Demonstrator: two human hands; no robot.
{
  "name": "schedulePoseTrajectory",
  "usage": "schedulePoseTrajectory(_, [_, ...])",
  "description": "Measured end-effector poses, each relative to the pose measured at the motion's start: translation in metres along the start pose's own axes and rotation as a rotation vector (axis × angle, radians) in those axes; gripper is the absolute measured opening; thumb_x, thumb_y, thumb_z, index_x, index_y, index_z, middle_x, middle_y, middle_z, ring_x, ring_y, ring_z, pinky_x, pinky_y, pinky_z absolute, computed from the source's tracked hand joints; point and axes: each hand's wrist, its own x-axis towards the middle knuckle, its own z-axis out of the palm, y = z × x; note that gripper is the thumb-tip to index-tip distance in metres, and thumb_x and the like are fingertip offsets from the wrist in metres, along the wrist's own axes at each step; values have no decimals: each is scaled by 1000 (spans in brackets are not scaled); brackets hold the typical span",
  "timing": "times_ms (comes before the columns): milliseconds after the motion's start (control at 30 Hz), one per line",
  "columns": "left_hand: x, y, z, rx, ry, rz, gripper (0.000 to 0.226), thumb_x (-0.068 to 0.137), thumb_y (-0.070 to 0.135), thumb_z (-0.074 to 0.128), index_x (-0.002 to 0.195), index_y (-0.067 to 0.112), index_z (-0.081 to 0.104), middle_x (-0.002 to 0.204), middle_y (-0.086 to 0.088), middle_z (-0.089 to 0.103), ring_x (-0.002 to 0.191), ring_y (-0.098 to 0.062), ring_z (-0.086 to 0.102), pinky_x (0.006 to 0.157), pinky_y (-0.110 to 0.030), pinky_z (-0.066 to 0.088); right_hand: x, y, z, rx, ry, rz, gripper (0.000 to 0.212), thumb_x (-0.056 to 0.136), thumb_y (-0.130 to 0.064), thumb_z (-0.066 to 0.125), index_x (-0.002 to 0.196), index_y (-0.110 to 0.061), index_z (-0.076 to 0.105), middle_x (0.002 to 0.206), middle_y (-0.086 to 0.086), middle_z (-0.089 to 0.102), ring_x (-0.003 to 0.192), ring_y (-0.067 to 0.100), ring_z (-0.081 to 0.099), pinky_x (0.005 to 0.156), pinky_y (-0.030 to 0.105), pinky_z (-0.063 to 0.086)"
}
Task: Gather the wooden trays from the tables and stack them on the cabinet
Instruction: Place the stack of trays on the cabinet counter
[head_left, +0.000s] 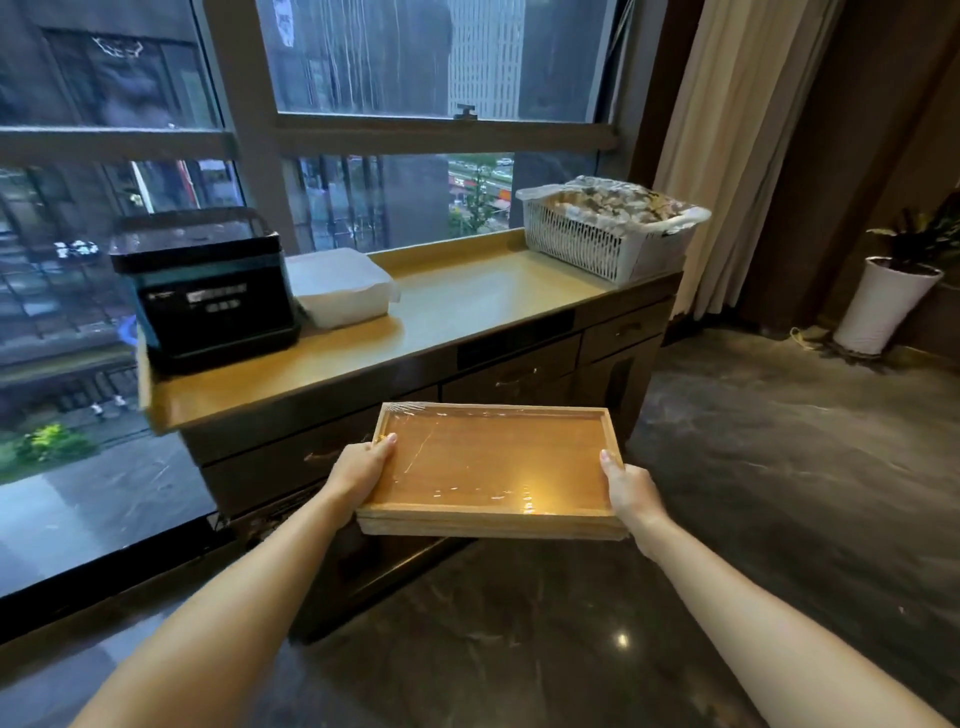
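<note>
A stack of wooden trays (493, 462), the top one covered in clear film, is held level in the air in front of the cabinet (467, 306). My left hand (361, 465) grips the stack's left edge with the thumb on the rim. My right hand (631, 491) grips the right edge the same way. The stack hangs below the level of the cabinet's tan top and a little short of its drawer fronts.
On the cabinet top stand a black box with a clear lid (208, 291) at the left, a white lidded container (340, 286) beside it, and a white basket (605, 228) at the right. A potted plant (888, 291) stands on the dark floor far right. Windows run behind.
</note>
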Motion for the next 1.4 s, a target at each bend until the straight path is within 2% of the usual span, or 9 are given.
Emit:
schedulePoseTrajectory(267, [192, 101, 45, -13, 139, 39, 43, 94, 38, 44, 107, 2, 65, 97, -10, 64, 90, -26, 60, 89, -38, 46, 233, -92, -8, -20, -72, -58, 55, 97, -43, 28, 122, -1, 54, 101, 8, 56, 96, 23, 51, 88, 38, 43])
schedulePoseTrajectory(433, [289, 137, 54, -36, 184, 13, 36, 94, 37, 47, 79, 11, 67, 97, -14, 65, 94, -29, 62, 97, -44, 47, 340, -138, 5, -20, -110, -65, 52, 98, -38, 31, 118, 3, 57, 95, 9, 55, 88, 22, 50, 77, 33, 39])
schedulePoseTrajectory(533, [345, 146, 61, -89, 199, -21, 38, 95, 32, 46, 63, 15, 57, 92, -15, 61, 88, -25, 56, 85, -38, 47, 403, -155, 23, -26, -139, -48, 53, 98, -39, 32, 120, 3, 56, 97, 9, 56, 90, 24, 51, 79, 35, 40])
schedulePoseTrajectory(667, [429, 157, 68, -113, 165, -64, 38, 96, 33, 43, 92, 3, 65, 97, -14, 62, 91, -27, 58, 84, -34, 44, 486, -177, 52, -36, -154, -11, 58, 97, -41, 32, 117, 7, 57, 118, 24, 61, 102, 34, 57, 96, 44, 43])
schedulePoseTrajectory(800, [530, 173, 67, -140, 180, -62, 49, 96, 36, 42, 122, -3, 57, 117, -18, 63, 107, -32, 60, 97, -37, 45, 580, -212, 86, -27, -162, 9, 57, 97, -40, 34, 120, 8, 54, 115, 24, 60, 99, 33, 55, 82, 35, 38])
schedulePoseTrajectory(967, [644, 200, 57, -167, 243, -88, 47, 95, 38, 43, 118, 1, 61, 112, -17, 63, 103, -32, 59, 90, -35, 44, 687, -273, 125, -21, -142, 19, 57, 95, -40, 40, 116, 9, 58, 96, 15, 57, 87, 25, 51, 76, 31, 36])
schedulePoseTrajectory(1100, [708, 217, 49, -170, 297, -121, 45, 95, 35, 43, 111, -1, 64, 114, -22, 64, 102, -34, 59, 79, -31, 40, 749, -309, 152, 2, -182, 30, 55, 94, -40, 42, 116, 6, 59, 116, 24, 63, 87, 24, 52, 76, 30, 36])
schedulePoseTrajectory(1200, [740, 219, 43, -154, 312, -139, 40, 95, 36, 42, 83, 9, 68, 105, -18, 65, 106, -36, 59, 83, -35, 43, 785, -323, 172, -10, -231, 48, 52, 93, -41, 43, 114, 3, 61, 122, 24, 62, 94, 28, 57, 79, 31, 38])
schedulePoseTrajectory(1400, [786, 209, 29, -112, 356, -242, 56, 94, 42, 41, 117, -5, 61, 124, -25, 61, 116, -39, 55, 101, -42, 44, 834, -340, 211, -20, -356, 128, 43, 93, -43, 41, 91, -8, 65, 95, 11, 62, 85, 24, 55, 70, 32, 41])
